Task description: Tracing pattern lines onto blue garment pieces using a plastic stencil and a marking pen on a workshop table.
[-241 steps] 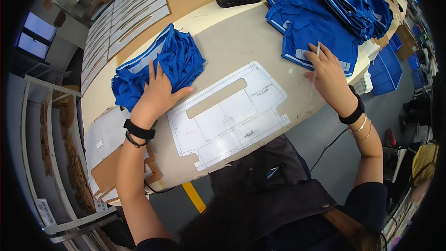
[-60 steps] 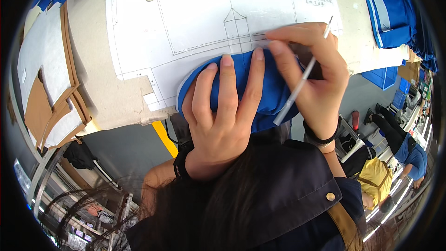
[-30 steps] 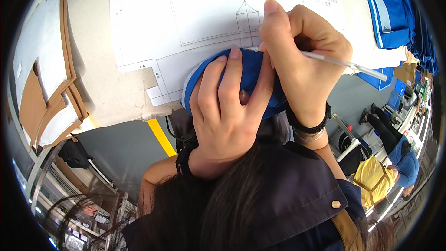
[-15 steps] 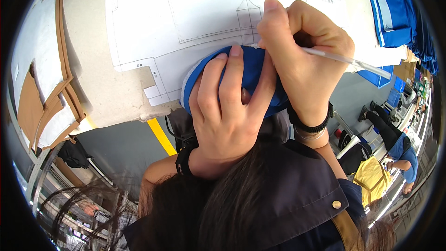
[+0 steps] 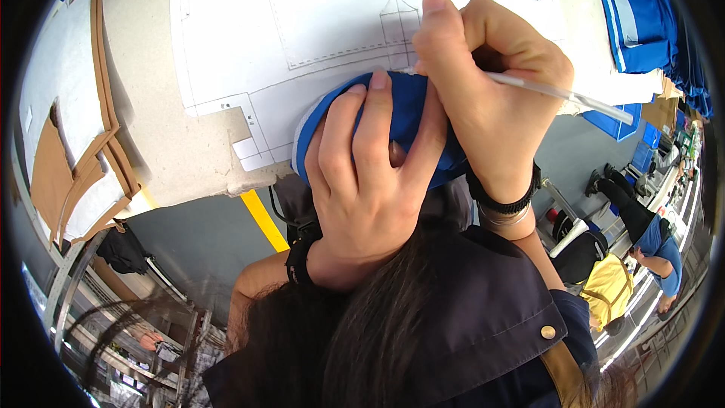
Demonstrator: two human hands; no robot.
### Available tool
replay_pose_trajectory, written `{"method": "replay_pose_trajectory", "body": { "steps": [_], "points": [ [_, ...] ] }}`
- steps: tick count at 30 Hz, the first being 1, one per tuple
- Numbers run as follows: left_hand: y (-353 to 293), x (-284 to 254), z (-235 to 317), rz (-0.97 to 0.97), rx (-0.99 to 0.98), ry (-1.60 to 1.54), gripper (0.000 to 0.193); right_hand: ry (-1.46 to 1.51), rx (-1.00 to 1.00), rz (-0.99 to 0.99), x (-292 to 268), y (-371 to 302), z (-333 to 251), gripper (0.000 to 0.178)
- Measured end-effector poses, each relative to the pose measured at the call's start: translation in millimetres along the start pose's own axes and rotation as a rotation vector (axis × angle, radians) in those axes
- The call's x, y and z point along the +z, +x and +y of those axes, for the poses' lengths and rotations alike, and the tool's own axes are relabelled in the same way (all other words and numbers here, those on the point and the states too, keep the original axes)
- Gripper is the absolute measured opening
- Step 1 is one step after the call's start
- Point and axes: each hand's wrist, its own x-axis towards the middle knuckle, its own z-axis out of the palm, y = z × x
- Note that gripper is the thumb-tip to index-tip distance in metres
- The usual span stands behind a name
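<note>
A piece of blue fabric [image 5: 408,98] with a pale edge lies at the table's near edge, overlapping a white paper pattern [image 5: 332,0] with drawn lines. My left hand [image 5: 370,181] is on it, fingers apart and pressing from above; the thumb shows through a gap between them. The fabric is held under and within these fingers. My right hand [image 5: 498,91] is closed round a slim whitish pen [image 5: 559,91], its rear end pointing right. The pen's tip is hidden behind the hand, close to the fabric's far edge.
Brown card pieces [image 5: 57,147] and white sheets lie at the table's left. Blue garments with white stripes [image 5: 630,11] are piled at the right. Beyond the table edge are a blue bin [image 5: 615,122], a yellow bag [image 5: 608,291] and a person in blue [image 5: 653,249].
My right hand has shifted very slightly up and left with the pen. My left hand stays on the fabric almost unmoved. The person at the right has moved an arm.
</note>
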Motion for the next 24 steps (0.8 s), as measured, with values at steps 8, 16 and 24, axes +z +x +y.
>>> {"method": "replay_pose_trajectory", "body": {
  "steps": [8, 16, 24],
  "points": [
    [1, -1, -1, -0.006, 0.000, 0.000, 0.052, 0.023, -0.006, 0.014, 1, -1, 1, 0.031],
    [4, -2, 2, -0.030, -0.029, 0.018, 0.059, 0.183, 0.075, 0.303, 3, 0, -23, 0.044],
    [3, 1, 2, -0.001, -0.017, 0.075, 0.062, 0.045, 0.078, 0.146, -13, -2, 10, 0.038]
  ]
}}
